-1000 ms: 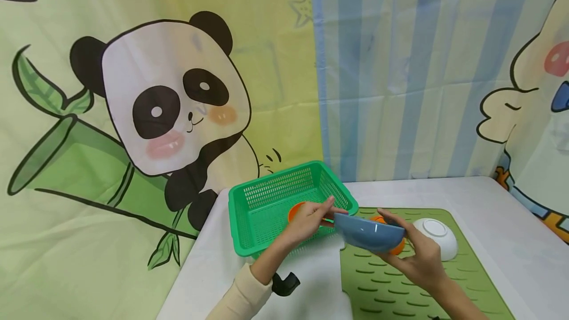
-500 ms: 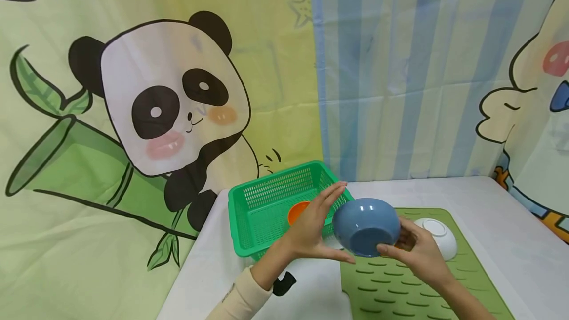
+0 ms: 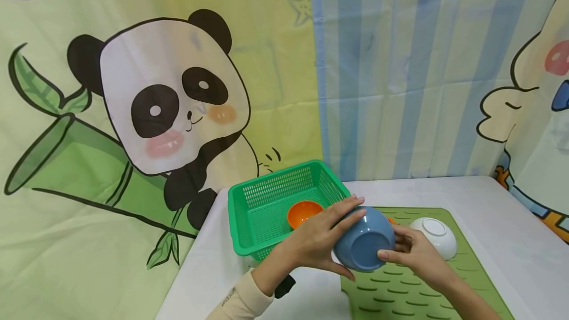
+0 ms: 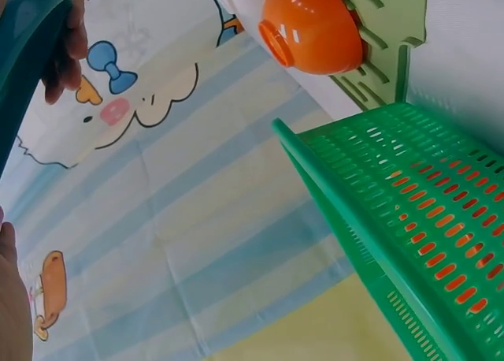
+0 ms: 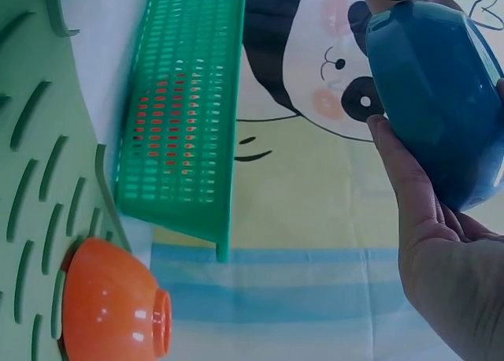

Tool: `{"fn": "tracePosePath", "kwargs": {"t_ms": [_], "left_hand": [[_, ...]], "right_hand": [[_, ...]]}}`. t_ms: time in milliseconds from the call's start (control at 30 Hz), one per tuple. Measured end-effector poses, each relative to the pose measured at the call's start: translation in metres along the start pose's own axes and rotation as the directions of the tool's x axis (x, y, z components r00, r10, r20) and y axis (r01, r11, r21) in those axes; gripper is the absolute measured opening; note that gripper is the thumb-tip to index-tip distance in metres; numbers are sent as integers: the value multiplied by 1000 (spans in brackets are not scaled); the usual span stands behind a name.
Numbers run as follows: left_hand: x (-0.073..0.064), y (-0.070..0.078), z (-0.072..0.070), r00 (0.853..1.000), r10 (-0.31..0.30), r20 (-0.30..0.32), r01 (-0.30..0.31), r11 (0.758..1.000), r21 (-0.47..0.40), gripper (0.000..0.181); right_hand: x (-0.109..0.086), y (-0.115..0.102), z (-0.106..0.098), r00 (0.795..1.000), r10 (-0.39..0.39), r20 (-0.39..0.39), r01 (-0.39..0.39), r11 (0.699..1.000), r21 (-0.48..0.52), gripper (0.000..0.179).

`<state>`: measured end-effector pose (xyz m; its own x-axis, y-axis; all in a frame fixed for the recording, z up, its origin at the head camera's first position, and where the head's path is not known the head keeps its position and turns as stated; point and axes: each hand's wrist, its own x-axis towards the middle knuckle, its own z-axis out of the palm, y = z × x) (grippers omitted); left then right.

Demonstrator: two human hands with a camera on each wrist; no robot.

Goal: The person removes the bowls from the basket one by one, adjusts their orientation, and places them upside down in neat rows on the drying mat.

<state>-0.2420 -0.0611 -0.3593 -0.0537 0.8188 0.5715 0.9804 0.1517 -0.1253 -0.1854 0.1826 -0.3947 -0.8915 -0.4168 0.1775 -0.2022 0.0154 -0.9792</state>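
Observation:
A blue bowl is held in the air over the near left part of the green mat, its base turned toward the head camera. My right hand grips the bowl at its right side, thumb on the outside near the base and fingers around the rim. My left hand lies along the bowl's left side, fingers stretched out over its upper edge and thumb pointing below it. An orange bowl rests upside down on the mat, mostly hidden behind the blue bowl in the head view.
A green plastic basket stands left of the mat with another orange bowl inside. An upturned white bowl sits on the green drying mat. Behind the white table hangs a cartoon-printed curtain.
The left hand let go of the bowl and spread its fingers, then came back against its left side. The right hand tilted the blue bowl so that its base shows, and lowered it slightly.

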Motion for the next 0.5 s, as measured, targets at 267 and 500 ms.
{"fn": "tracePosePath", "kwargs": {"t_ms": [267, 500], "left_hand": [[-1, 1, 4, 1000, 2, -18, -1, 1000, 14, 107], [-1, 3, 7, 999, 6, -51, -5, 1000, 21, 107]], "right_hand": [[0, -1, 0, 1000, -10, 15, 10, 1000, 8, 64], [-1, -2, -1, 1000, 9, 27, -10, 1000, 19, 65]]}}
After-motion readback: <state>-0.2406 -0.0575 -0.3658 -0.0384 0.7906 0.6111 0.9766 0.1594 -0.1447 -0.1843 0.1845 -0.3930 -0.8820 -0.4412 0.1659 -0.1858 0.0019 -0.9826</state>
